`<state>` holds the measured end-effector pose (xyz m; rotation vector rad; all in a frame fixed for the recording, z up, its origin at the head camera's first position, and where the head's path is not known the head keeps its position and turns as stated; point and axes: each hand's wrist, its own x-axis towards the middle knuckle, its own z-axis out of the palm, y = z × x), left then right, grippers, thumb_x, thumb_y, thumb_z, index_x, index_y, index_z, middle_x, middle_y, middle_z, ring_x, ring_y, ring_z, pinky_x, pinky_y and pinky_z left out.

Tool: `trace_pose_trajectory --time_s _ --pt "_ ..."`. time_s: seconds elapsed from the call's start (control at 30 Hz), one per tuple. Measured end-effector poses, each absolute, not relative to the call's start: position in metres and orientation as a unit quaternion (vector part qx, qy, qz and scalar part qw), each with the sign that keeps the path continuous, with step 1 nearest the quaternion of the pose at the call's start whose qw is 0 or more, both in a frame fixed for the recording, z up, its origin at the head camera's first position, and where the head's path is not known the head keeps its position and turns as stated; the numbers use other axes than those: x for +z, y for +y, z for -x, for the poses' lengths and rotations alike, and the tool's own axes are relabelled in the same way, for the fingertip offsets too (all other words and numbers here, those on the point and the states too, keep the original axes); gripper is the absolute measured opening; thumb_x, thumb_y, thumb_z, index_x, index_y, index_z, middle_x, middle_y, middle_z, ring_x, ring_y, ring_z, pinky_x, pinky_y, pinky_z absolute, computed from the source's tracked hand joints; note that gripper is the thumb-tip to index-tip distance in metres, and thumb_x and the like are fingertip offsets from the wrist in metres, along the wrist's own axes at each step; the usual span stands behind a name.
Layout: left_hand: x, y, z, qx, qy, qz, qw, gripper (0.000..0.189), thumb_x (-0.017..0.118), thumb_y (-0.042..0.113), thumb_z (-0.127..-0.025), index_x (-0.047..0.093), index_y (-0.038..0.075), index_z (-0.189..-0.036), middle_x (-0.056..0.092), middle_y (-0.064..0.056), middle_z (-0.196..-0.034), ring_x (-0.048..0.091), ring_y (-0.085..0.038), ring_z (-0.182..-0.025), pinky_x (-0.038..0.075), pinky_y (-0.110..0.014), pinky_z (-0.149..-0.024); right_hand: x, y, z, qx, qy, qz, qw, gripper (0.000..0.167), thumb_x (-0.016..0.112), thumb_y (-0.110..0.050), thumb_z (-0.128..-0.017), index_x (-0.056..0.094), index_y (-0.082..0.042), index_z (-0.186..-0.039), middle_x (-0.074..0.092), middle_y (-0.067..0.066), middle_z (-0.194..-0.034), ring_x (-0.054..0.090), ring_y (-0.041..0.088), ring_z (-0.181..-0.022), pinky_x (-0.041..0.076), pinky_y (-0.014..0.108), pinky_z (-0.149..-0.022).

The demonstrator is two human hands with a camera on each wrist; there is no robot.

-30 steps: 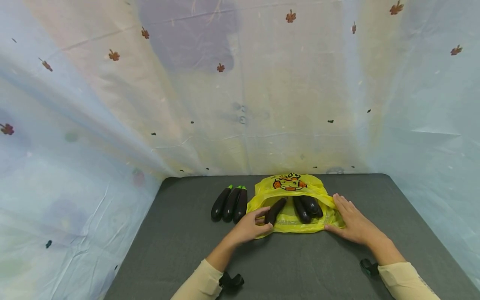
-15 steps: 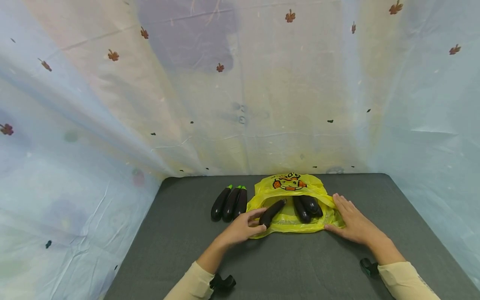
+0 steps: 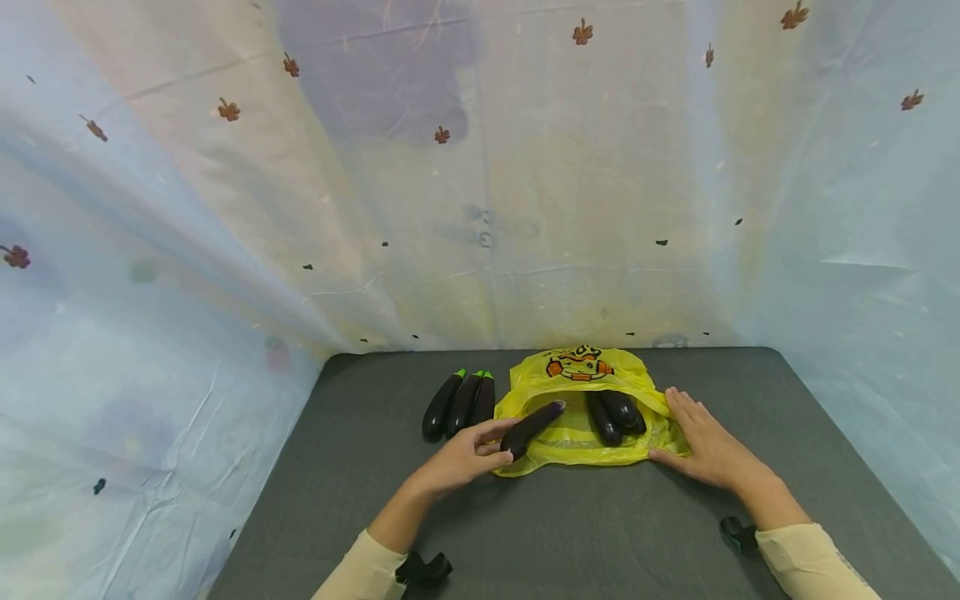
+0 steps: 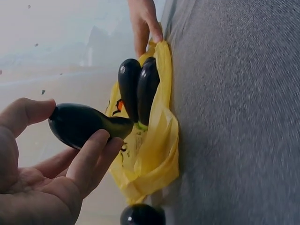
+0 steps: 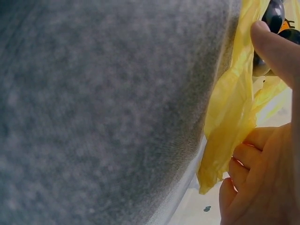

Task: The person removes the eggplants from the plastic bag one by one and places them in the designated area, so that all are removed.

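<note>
My left hand (image 3: 467, 454) grips an eggplant (image 3: 531, 427) by its thick end, between thumb and fingers. The thin end points up and right over the left part of a yellow plastic bag's (image 3: 592, 457) mouth. In the left wrist view, this eggplant (image 4: 75, 125) shows clear of the table. Several more eggplants (image 3: 606, 421) lie inside the bag's right part. My right hand (image 3: 708, 446) rests against the bag's right edge, fingers extended and thumb at the lower rim. The right wrist view shows the thumb (image 5: 276, 47) against the yellow plastic (image 5: 229, 112).
Three eggplants (image 3: 442, 408) with green stem ends lie side by side left of the bag, partly behind my left hand. The grey table (image 3: 585, 533) reaches back to a patterned plastic curtain (image 3: 555, 275), which also hangs at both sides.
My left hand has moved left and slightly toward me with the eggplant, drawing it from within the bag's mouth to its left rim. The right hand and bag have stayed in place.
</note>
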<state>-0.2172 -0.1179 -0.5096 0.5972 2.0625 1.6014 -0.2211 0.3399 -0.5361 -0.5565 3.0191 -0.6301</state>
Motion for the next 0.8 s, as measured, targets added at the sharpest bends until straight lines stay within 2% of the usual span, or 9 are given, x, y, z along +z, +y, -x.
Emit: trace_pose_trajectory --time_s 0.3,0.5,0.8 --pt "-0.506 -0.139 0.214 0.586 0.746 -0.215 0.233 0.065 0.068 0.029 -0.109 0.041 0.015 -0.167 0.036 -0.008 -0.172 0.038 -0.039 -0.156 0.043 -0.051 -0.121 -0.536 0.34 0.221 -0.201 0.964 0.175 0.007 0.112 0.074 -0.057 -0.098 0.013 0.003 -0.17 0.017 0.034 -0.173 0.018 0.056 -0.158 0.011 0.063 -0.131" --pt "-0.498 -0.152 0.211 0.597 0.739 -0.2 0.239 0.065 0.068 0.03 -0.109 0.042 0.017 -0.167 0.038 -0.01 -0.171 0.039 -0.04 -0.155 0.047 -0.049 -0.119 -0.536 0.339 0.221 -0.201 0.964 0.176 0.006 0.112 0.074 -0.057 -0.098 0.013 0.004 -0.17 0.017 0.034 -0.173 0.018 0.056 -0.158 0.008 0.059 -0.133" --pt "-0.486 -0.17 0.212 0.593 0.752 -0.194 0.212 0.064 0.066 0.03 -0.109 0.04 0.023 -0.167 0.035 -0.008 -0.173 0.033 -0.041 -0.158 0.039 -0.056 -0.123 -0.535 0.338 0.22 -0.204 0.963 0.178 0.003 0.112 0.075 -0.056 -0.098 0.014 0.004 -0.17 0.018 0.035 -0.172 0.018 0.056 -0.158 0.008 0.059 -0.132"
